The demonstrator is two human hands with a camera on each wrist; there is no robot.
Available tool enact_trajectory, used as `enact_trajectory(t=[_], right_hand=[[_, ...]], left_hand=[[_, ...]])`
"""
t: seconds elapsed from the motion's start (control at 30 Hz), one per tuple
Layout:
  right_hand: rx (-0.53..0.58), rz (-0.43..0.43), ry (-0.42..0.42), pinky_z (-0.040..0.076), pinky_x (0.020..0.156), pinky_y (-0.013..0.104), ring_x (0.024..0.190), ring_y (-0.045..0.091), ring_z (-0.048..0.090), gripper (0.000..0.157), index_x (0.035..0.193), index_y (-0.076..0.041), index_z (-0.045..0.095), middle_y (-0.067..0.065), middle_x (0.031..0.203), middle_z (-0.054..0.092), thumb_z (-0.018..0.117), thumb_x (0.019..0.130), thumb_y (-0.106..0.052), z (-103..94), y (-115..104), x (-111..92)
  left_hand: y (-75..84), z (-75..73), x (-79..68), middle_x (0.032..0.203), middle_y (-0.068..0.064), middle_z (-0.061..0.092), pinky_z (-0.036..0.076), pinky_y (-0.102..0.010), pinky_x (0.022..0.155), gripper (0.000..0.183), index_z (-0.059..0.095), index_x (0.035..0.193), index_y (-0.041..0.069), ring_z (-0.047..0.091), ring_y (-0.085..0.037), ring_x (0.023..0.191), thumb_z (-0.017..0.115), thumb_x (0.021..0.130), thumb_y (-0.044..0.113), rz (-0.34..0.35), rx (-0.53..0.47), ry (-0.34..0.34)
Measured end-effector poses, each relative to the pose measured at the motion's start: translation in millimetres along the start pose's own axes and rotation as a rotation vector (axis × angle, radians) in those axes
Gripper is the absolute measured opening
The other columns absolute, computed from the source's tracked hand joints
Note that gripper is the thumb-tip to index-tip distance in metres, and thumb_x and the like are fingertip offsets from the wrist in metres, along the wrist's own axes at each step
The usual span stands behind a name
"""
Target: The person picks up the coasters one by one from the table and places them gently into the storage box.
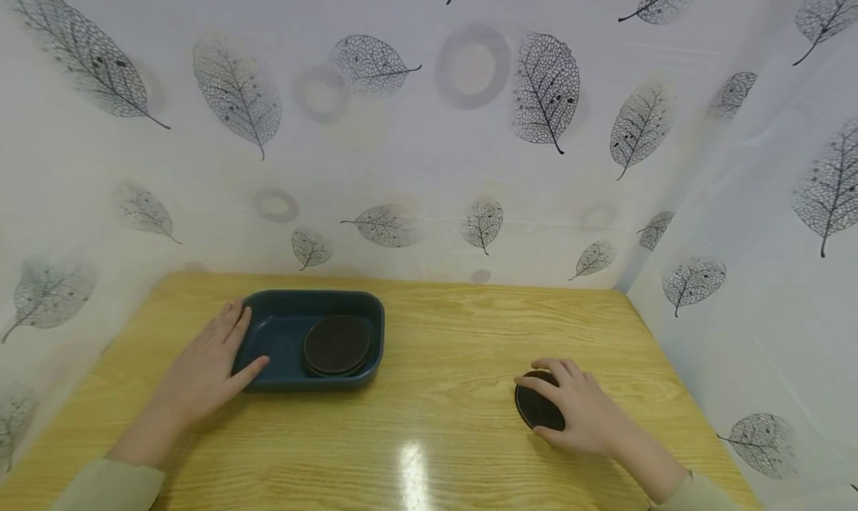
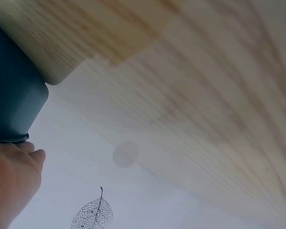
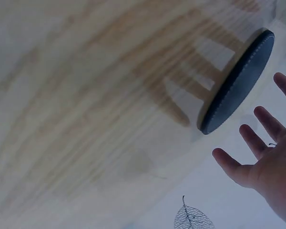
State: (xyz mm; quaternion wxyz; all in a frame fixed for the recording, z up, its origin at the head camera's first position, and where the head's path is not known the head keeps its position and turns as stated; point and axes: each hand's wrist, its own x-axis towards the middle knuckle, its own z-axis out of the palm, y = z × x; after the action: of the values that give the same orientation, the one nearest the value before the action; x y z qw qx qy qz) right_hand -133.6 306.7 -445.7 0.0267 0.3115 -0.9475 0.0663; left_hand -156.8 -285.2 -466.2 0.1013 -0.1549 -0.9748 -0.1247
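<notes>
In the head view a dark blue rectangular tray (image 1: 278, 381) stands on the left part of the table, with a black round coaster (image 1: 337, 344) lying in its right half. My left hand (image 1: 204, 369) holds the tray's left end, fingers along the outer side and thumb reaching over the rim. Over to the right, my right hand (image 1: 583, 407) arches over another black round coaster (image 1: 544, 410) on the table and partly covers it. The right wrist view shows this coaster (image 3: 238, 83) flat, with a stitched edge, and my fingers spread just above it.
A light wood-grain table (image 1: 442, 347) lies under everything, with a bright reflection near its front. White sheeting (image 1: 415, 138) printed with grey leaves rises along the back edge and both sides.
</notes>
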Motion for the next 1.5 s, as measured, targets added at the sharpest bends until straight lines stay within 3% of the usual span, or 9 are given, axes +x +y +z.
enact_trajectory(t=[0.3,0.5,0.73,1.0,1.23,1.5], right_hand=[[0.067,0.072,-0.022,0.054,0.086,0.07,0.131,0.043,0.056,0.072,0.15,-0.037,0.058,0.011,0.149,0.054,0.086,0.084,-0.043,17.0,5.1,-9.0],[0.08,0.095,0.002,0.053,0.09,0.068,0.131,0.041,0.056,0.072,0.148,-0.039,0.06,0.01,0.148,0.055,0.087,0.082,-0.039,20.7,5.0,-7.6],[0.073,0.094,0.003,0.052,0.09,0.067,0.131,0.041,0.056,0.071,0.146,-0.038,0.062,0.012,0.146,0.056,0.087,0.081,-0.037,17.9,5.5,-4.8],[0.085,0.106,-0.035,0.052,0.091,0.069,0.131,0.042,0.056,0.068,0.145,-0.037,0.062,0.013,0.147,0.055,0.087,0.082,-0.038,15.9,6.0,-1.9],[0.07,0.101,-0.036,0.052,0.082,0.057,0.125,0.033,0.056,0.069,0.141,-0.035,0.063,0.009,0.14,0.057,0.088,0.077,-0.039,15.1,6.6,3.7],[0.042,0.097,-0.058,0.047,0.073,0.046,0.117,0.029,0.054,0.068,0.134,-0.036,0.064,0.007,0.132,0.056,0.089,0.071,-0.04,11.4,6.7,14.1]], left_hand=[[2.1,-2.9,0.1,0.172,-0.034,0.019,0.002,-0.046,0.138,0.094,0.023,0.164,-0.011,0.017,-0.049,0.163,0.059,0.105,0.052,-0.022,-0.015,-0.037],[2.1,-2.9,0.0,0.173,-0.034,0.018,0.0,-0.044,0.138,0.094,0.023,0.164,-0.012,0.016,-0.048,0.163,0.059,0.106,0.052,-0.019,-0.01,-0.032],[2.1,-3.5,1.1,0.172,-0.035,0.02,0.011,-0.054,0.137,0.094,0.023,0.164,-0.012,0.019,-0.05,0.162,0.059,0.105,0.052,-0.014,-0.006,-0.031],[2.5,-5.2,-0.4,0.172,-0.035,0.02,0.011,-0.054,0.137,0.094,0.023,0.164,-0.012,0.02,-0.05,0.161,0.059,0.105,0.052,-0.013,-0.008,-0.036],[2.1,-5.6,-0.4,0.173,-0.034,0.018,0.011,-0.054,0.137,0.094,0.022,0.164,-0.011,0.019,-0.049,0.162,0.059,0.105,0.053,-0.019,-0.006,-0.039],[2.1,-6.1,0.8,0.172,-0.035,0.02,0.017,-0.059,0.134,0.095,0.023,0.164,-0.011,0.02,-0.051,0.161,0.06,0.105,0.053,-0.023,-0.004,-0.05]])
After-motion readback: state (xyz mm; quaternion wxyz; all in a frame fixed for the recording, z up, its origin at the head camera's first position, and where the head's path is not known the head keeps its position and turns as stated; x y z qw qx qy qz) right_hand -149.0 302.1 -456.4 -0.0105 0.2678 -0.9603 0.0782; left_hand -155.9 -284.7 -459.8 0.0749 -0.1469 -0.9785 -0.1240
